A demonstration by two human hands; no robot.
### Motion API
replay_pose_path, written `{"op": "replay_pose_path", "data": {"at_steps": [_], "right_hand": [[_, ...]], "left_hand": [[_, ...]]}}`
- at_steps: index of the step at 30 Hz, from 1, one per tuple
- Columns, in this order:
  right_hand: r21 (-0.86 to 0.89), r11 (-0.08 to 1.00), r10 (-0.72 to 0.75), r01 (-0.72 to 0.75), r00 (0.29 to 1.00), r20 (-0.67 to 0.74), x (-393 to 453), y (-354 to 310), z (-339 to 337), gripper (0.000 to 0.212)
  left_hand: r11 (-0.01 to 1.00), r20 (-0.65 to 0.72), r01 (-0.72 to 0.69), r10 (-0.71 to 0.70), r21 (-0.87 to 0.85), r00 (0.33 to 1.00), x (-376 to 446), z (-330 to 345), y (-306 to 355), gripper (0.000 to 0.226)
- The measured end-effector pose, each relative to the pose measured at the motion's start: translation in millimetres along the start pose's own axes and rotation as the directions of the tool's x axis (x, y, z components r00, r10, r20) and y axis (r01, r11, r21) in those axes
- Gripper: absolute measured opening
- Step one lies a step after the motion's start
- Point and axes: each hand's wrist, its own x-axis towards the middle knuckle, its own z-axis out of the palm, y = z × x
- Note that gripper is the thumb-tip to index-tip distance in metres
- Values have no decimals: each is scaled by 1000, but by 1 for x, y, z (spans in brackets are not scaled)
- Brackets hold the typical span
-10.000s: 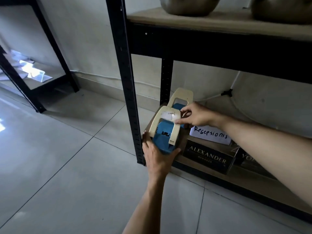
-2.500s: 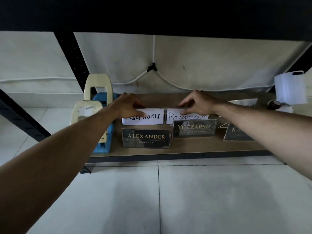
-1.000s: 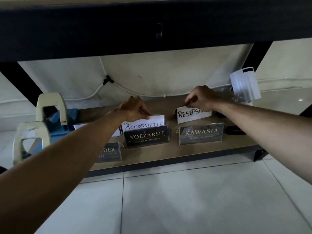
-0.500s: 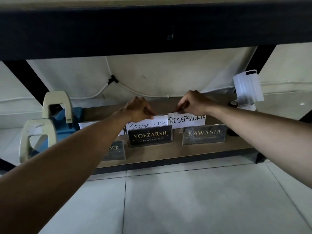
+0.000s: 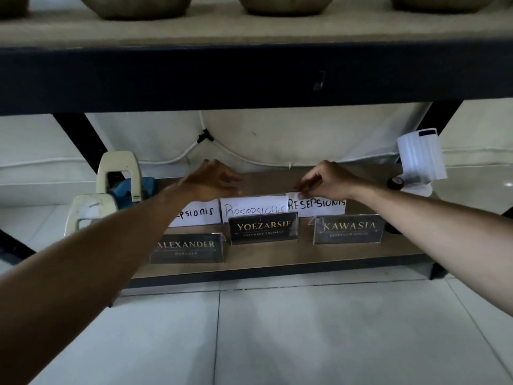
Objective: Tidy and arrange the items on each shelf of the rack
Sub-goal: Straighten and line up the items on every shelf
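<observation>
On the bottom shelf [image 5: 277,258], the right hand [image 5: 327,180] pinches the top edge of the right paper card [image 5: 316,207]; its grip should stay light and nudge the card level with the middle card [image 5: 254,210] beside it, behind the KAWASIA plate [image 5: 349,232]. The left hand [image 5: 212,180] hovers blurred above the left card [image 5: 194,215], fingers loosely spread, gripping nothing. Half a second ago it still held the middle card's top; now it has let go.
</observation>
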Motion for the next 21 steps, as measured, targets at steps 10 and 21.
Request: {"op": "replay_pose_path", "data": {"at_steps": [10,21], "right_hand": [[15,999,-41,41,999,-22,22,-9,15,30],[62,998,-23,27,997,-74,22,-6,29,22]], "left_hand": [[998,-53,-53,55,40,997,-23,7,-54,31],[991,-167,-4,-19,-137,986,-15,26,-64,29]]}}
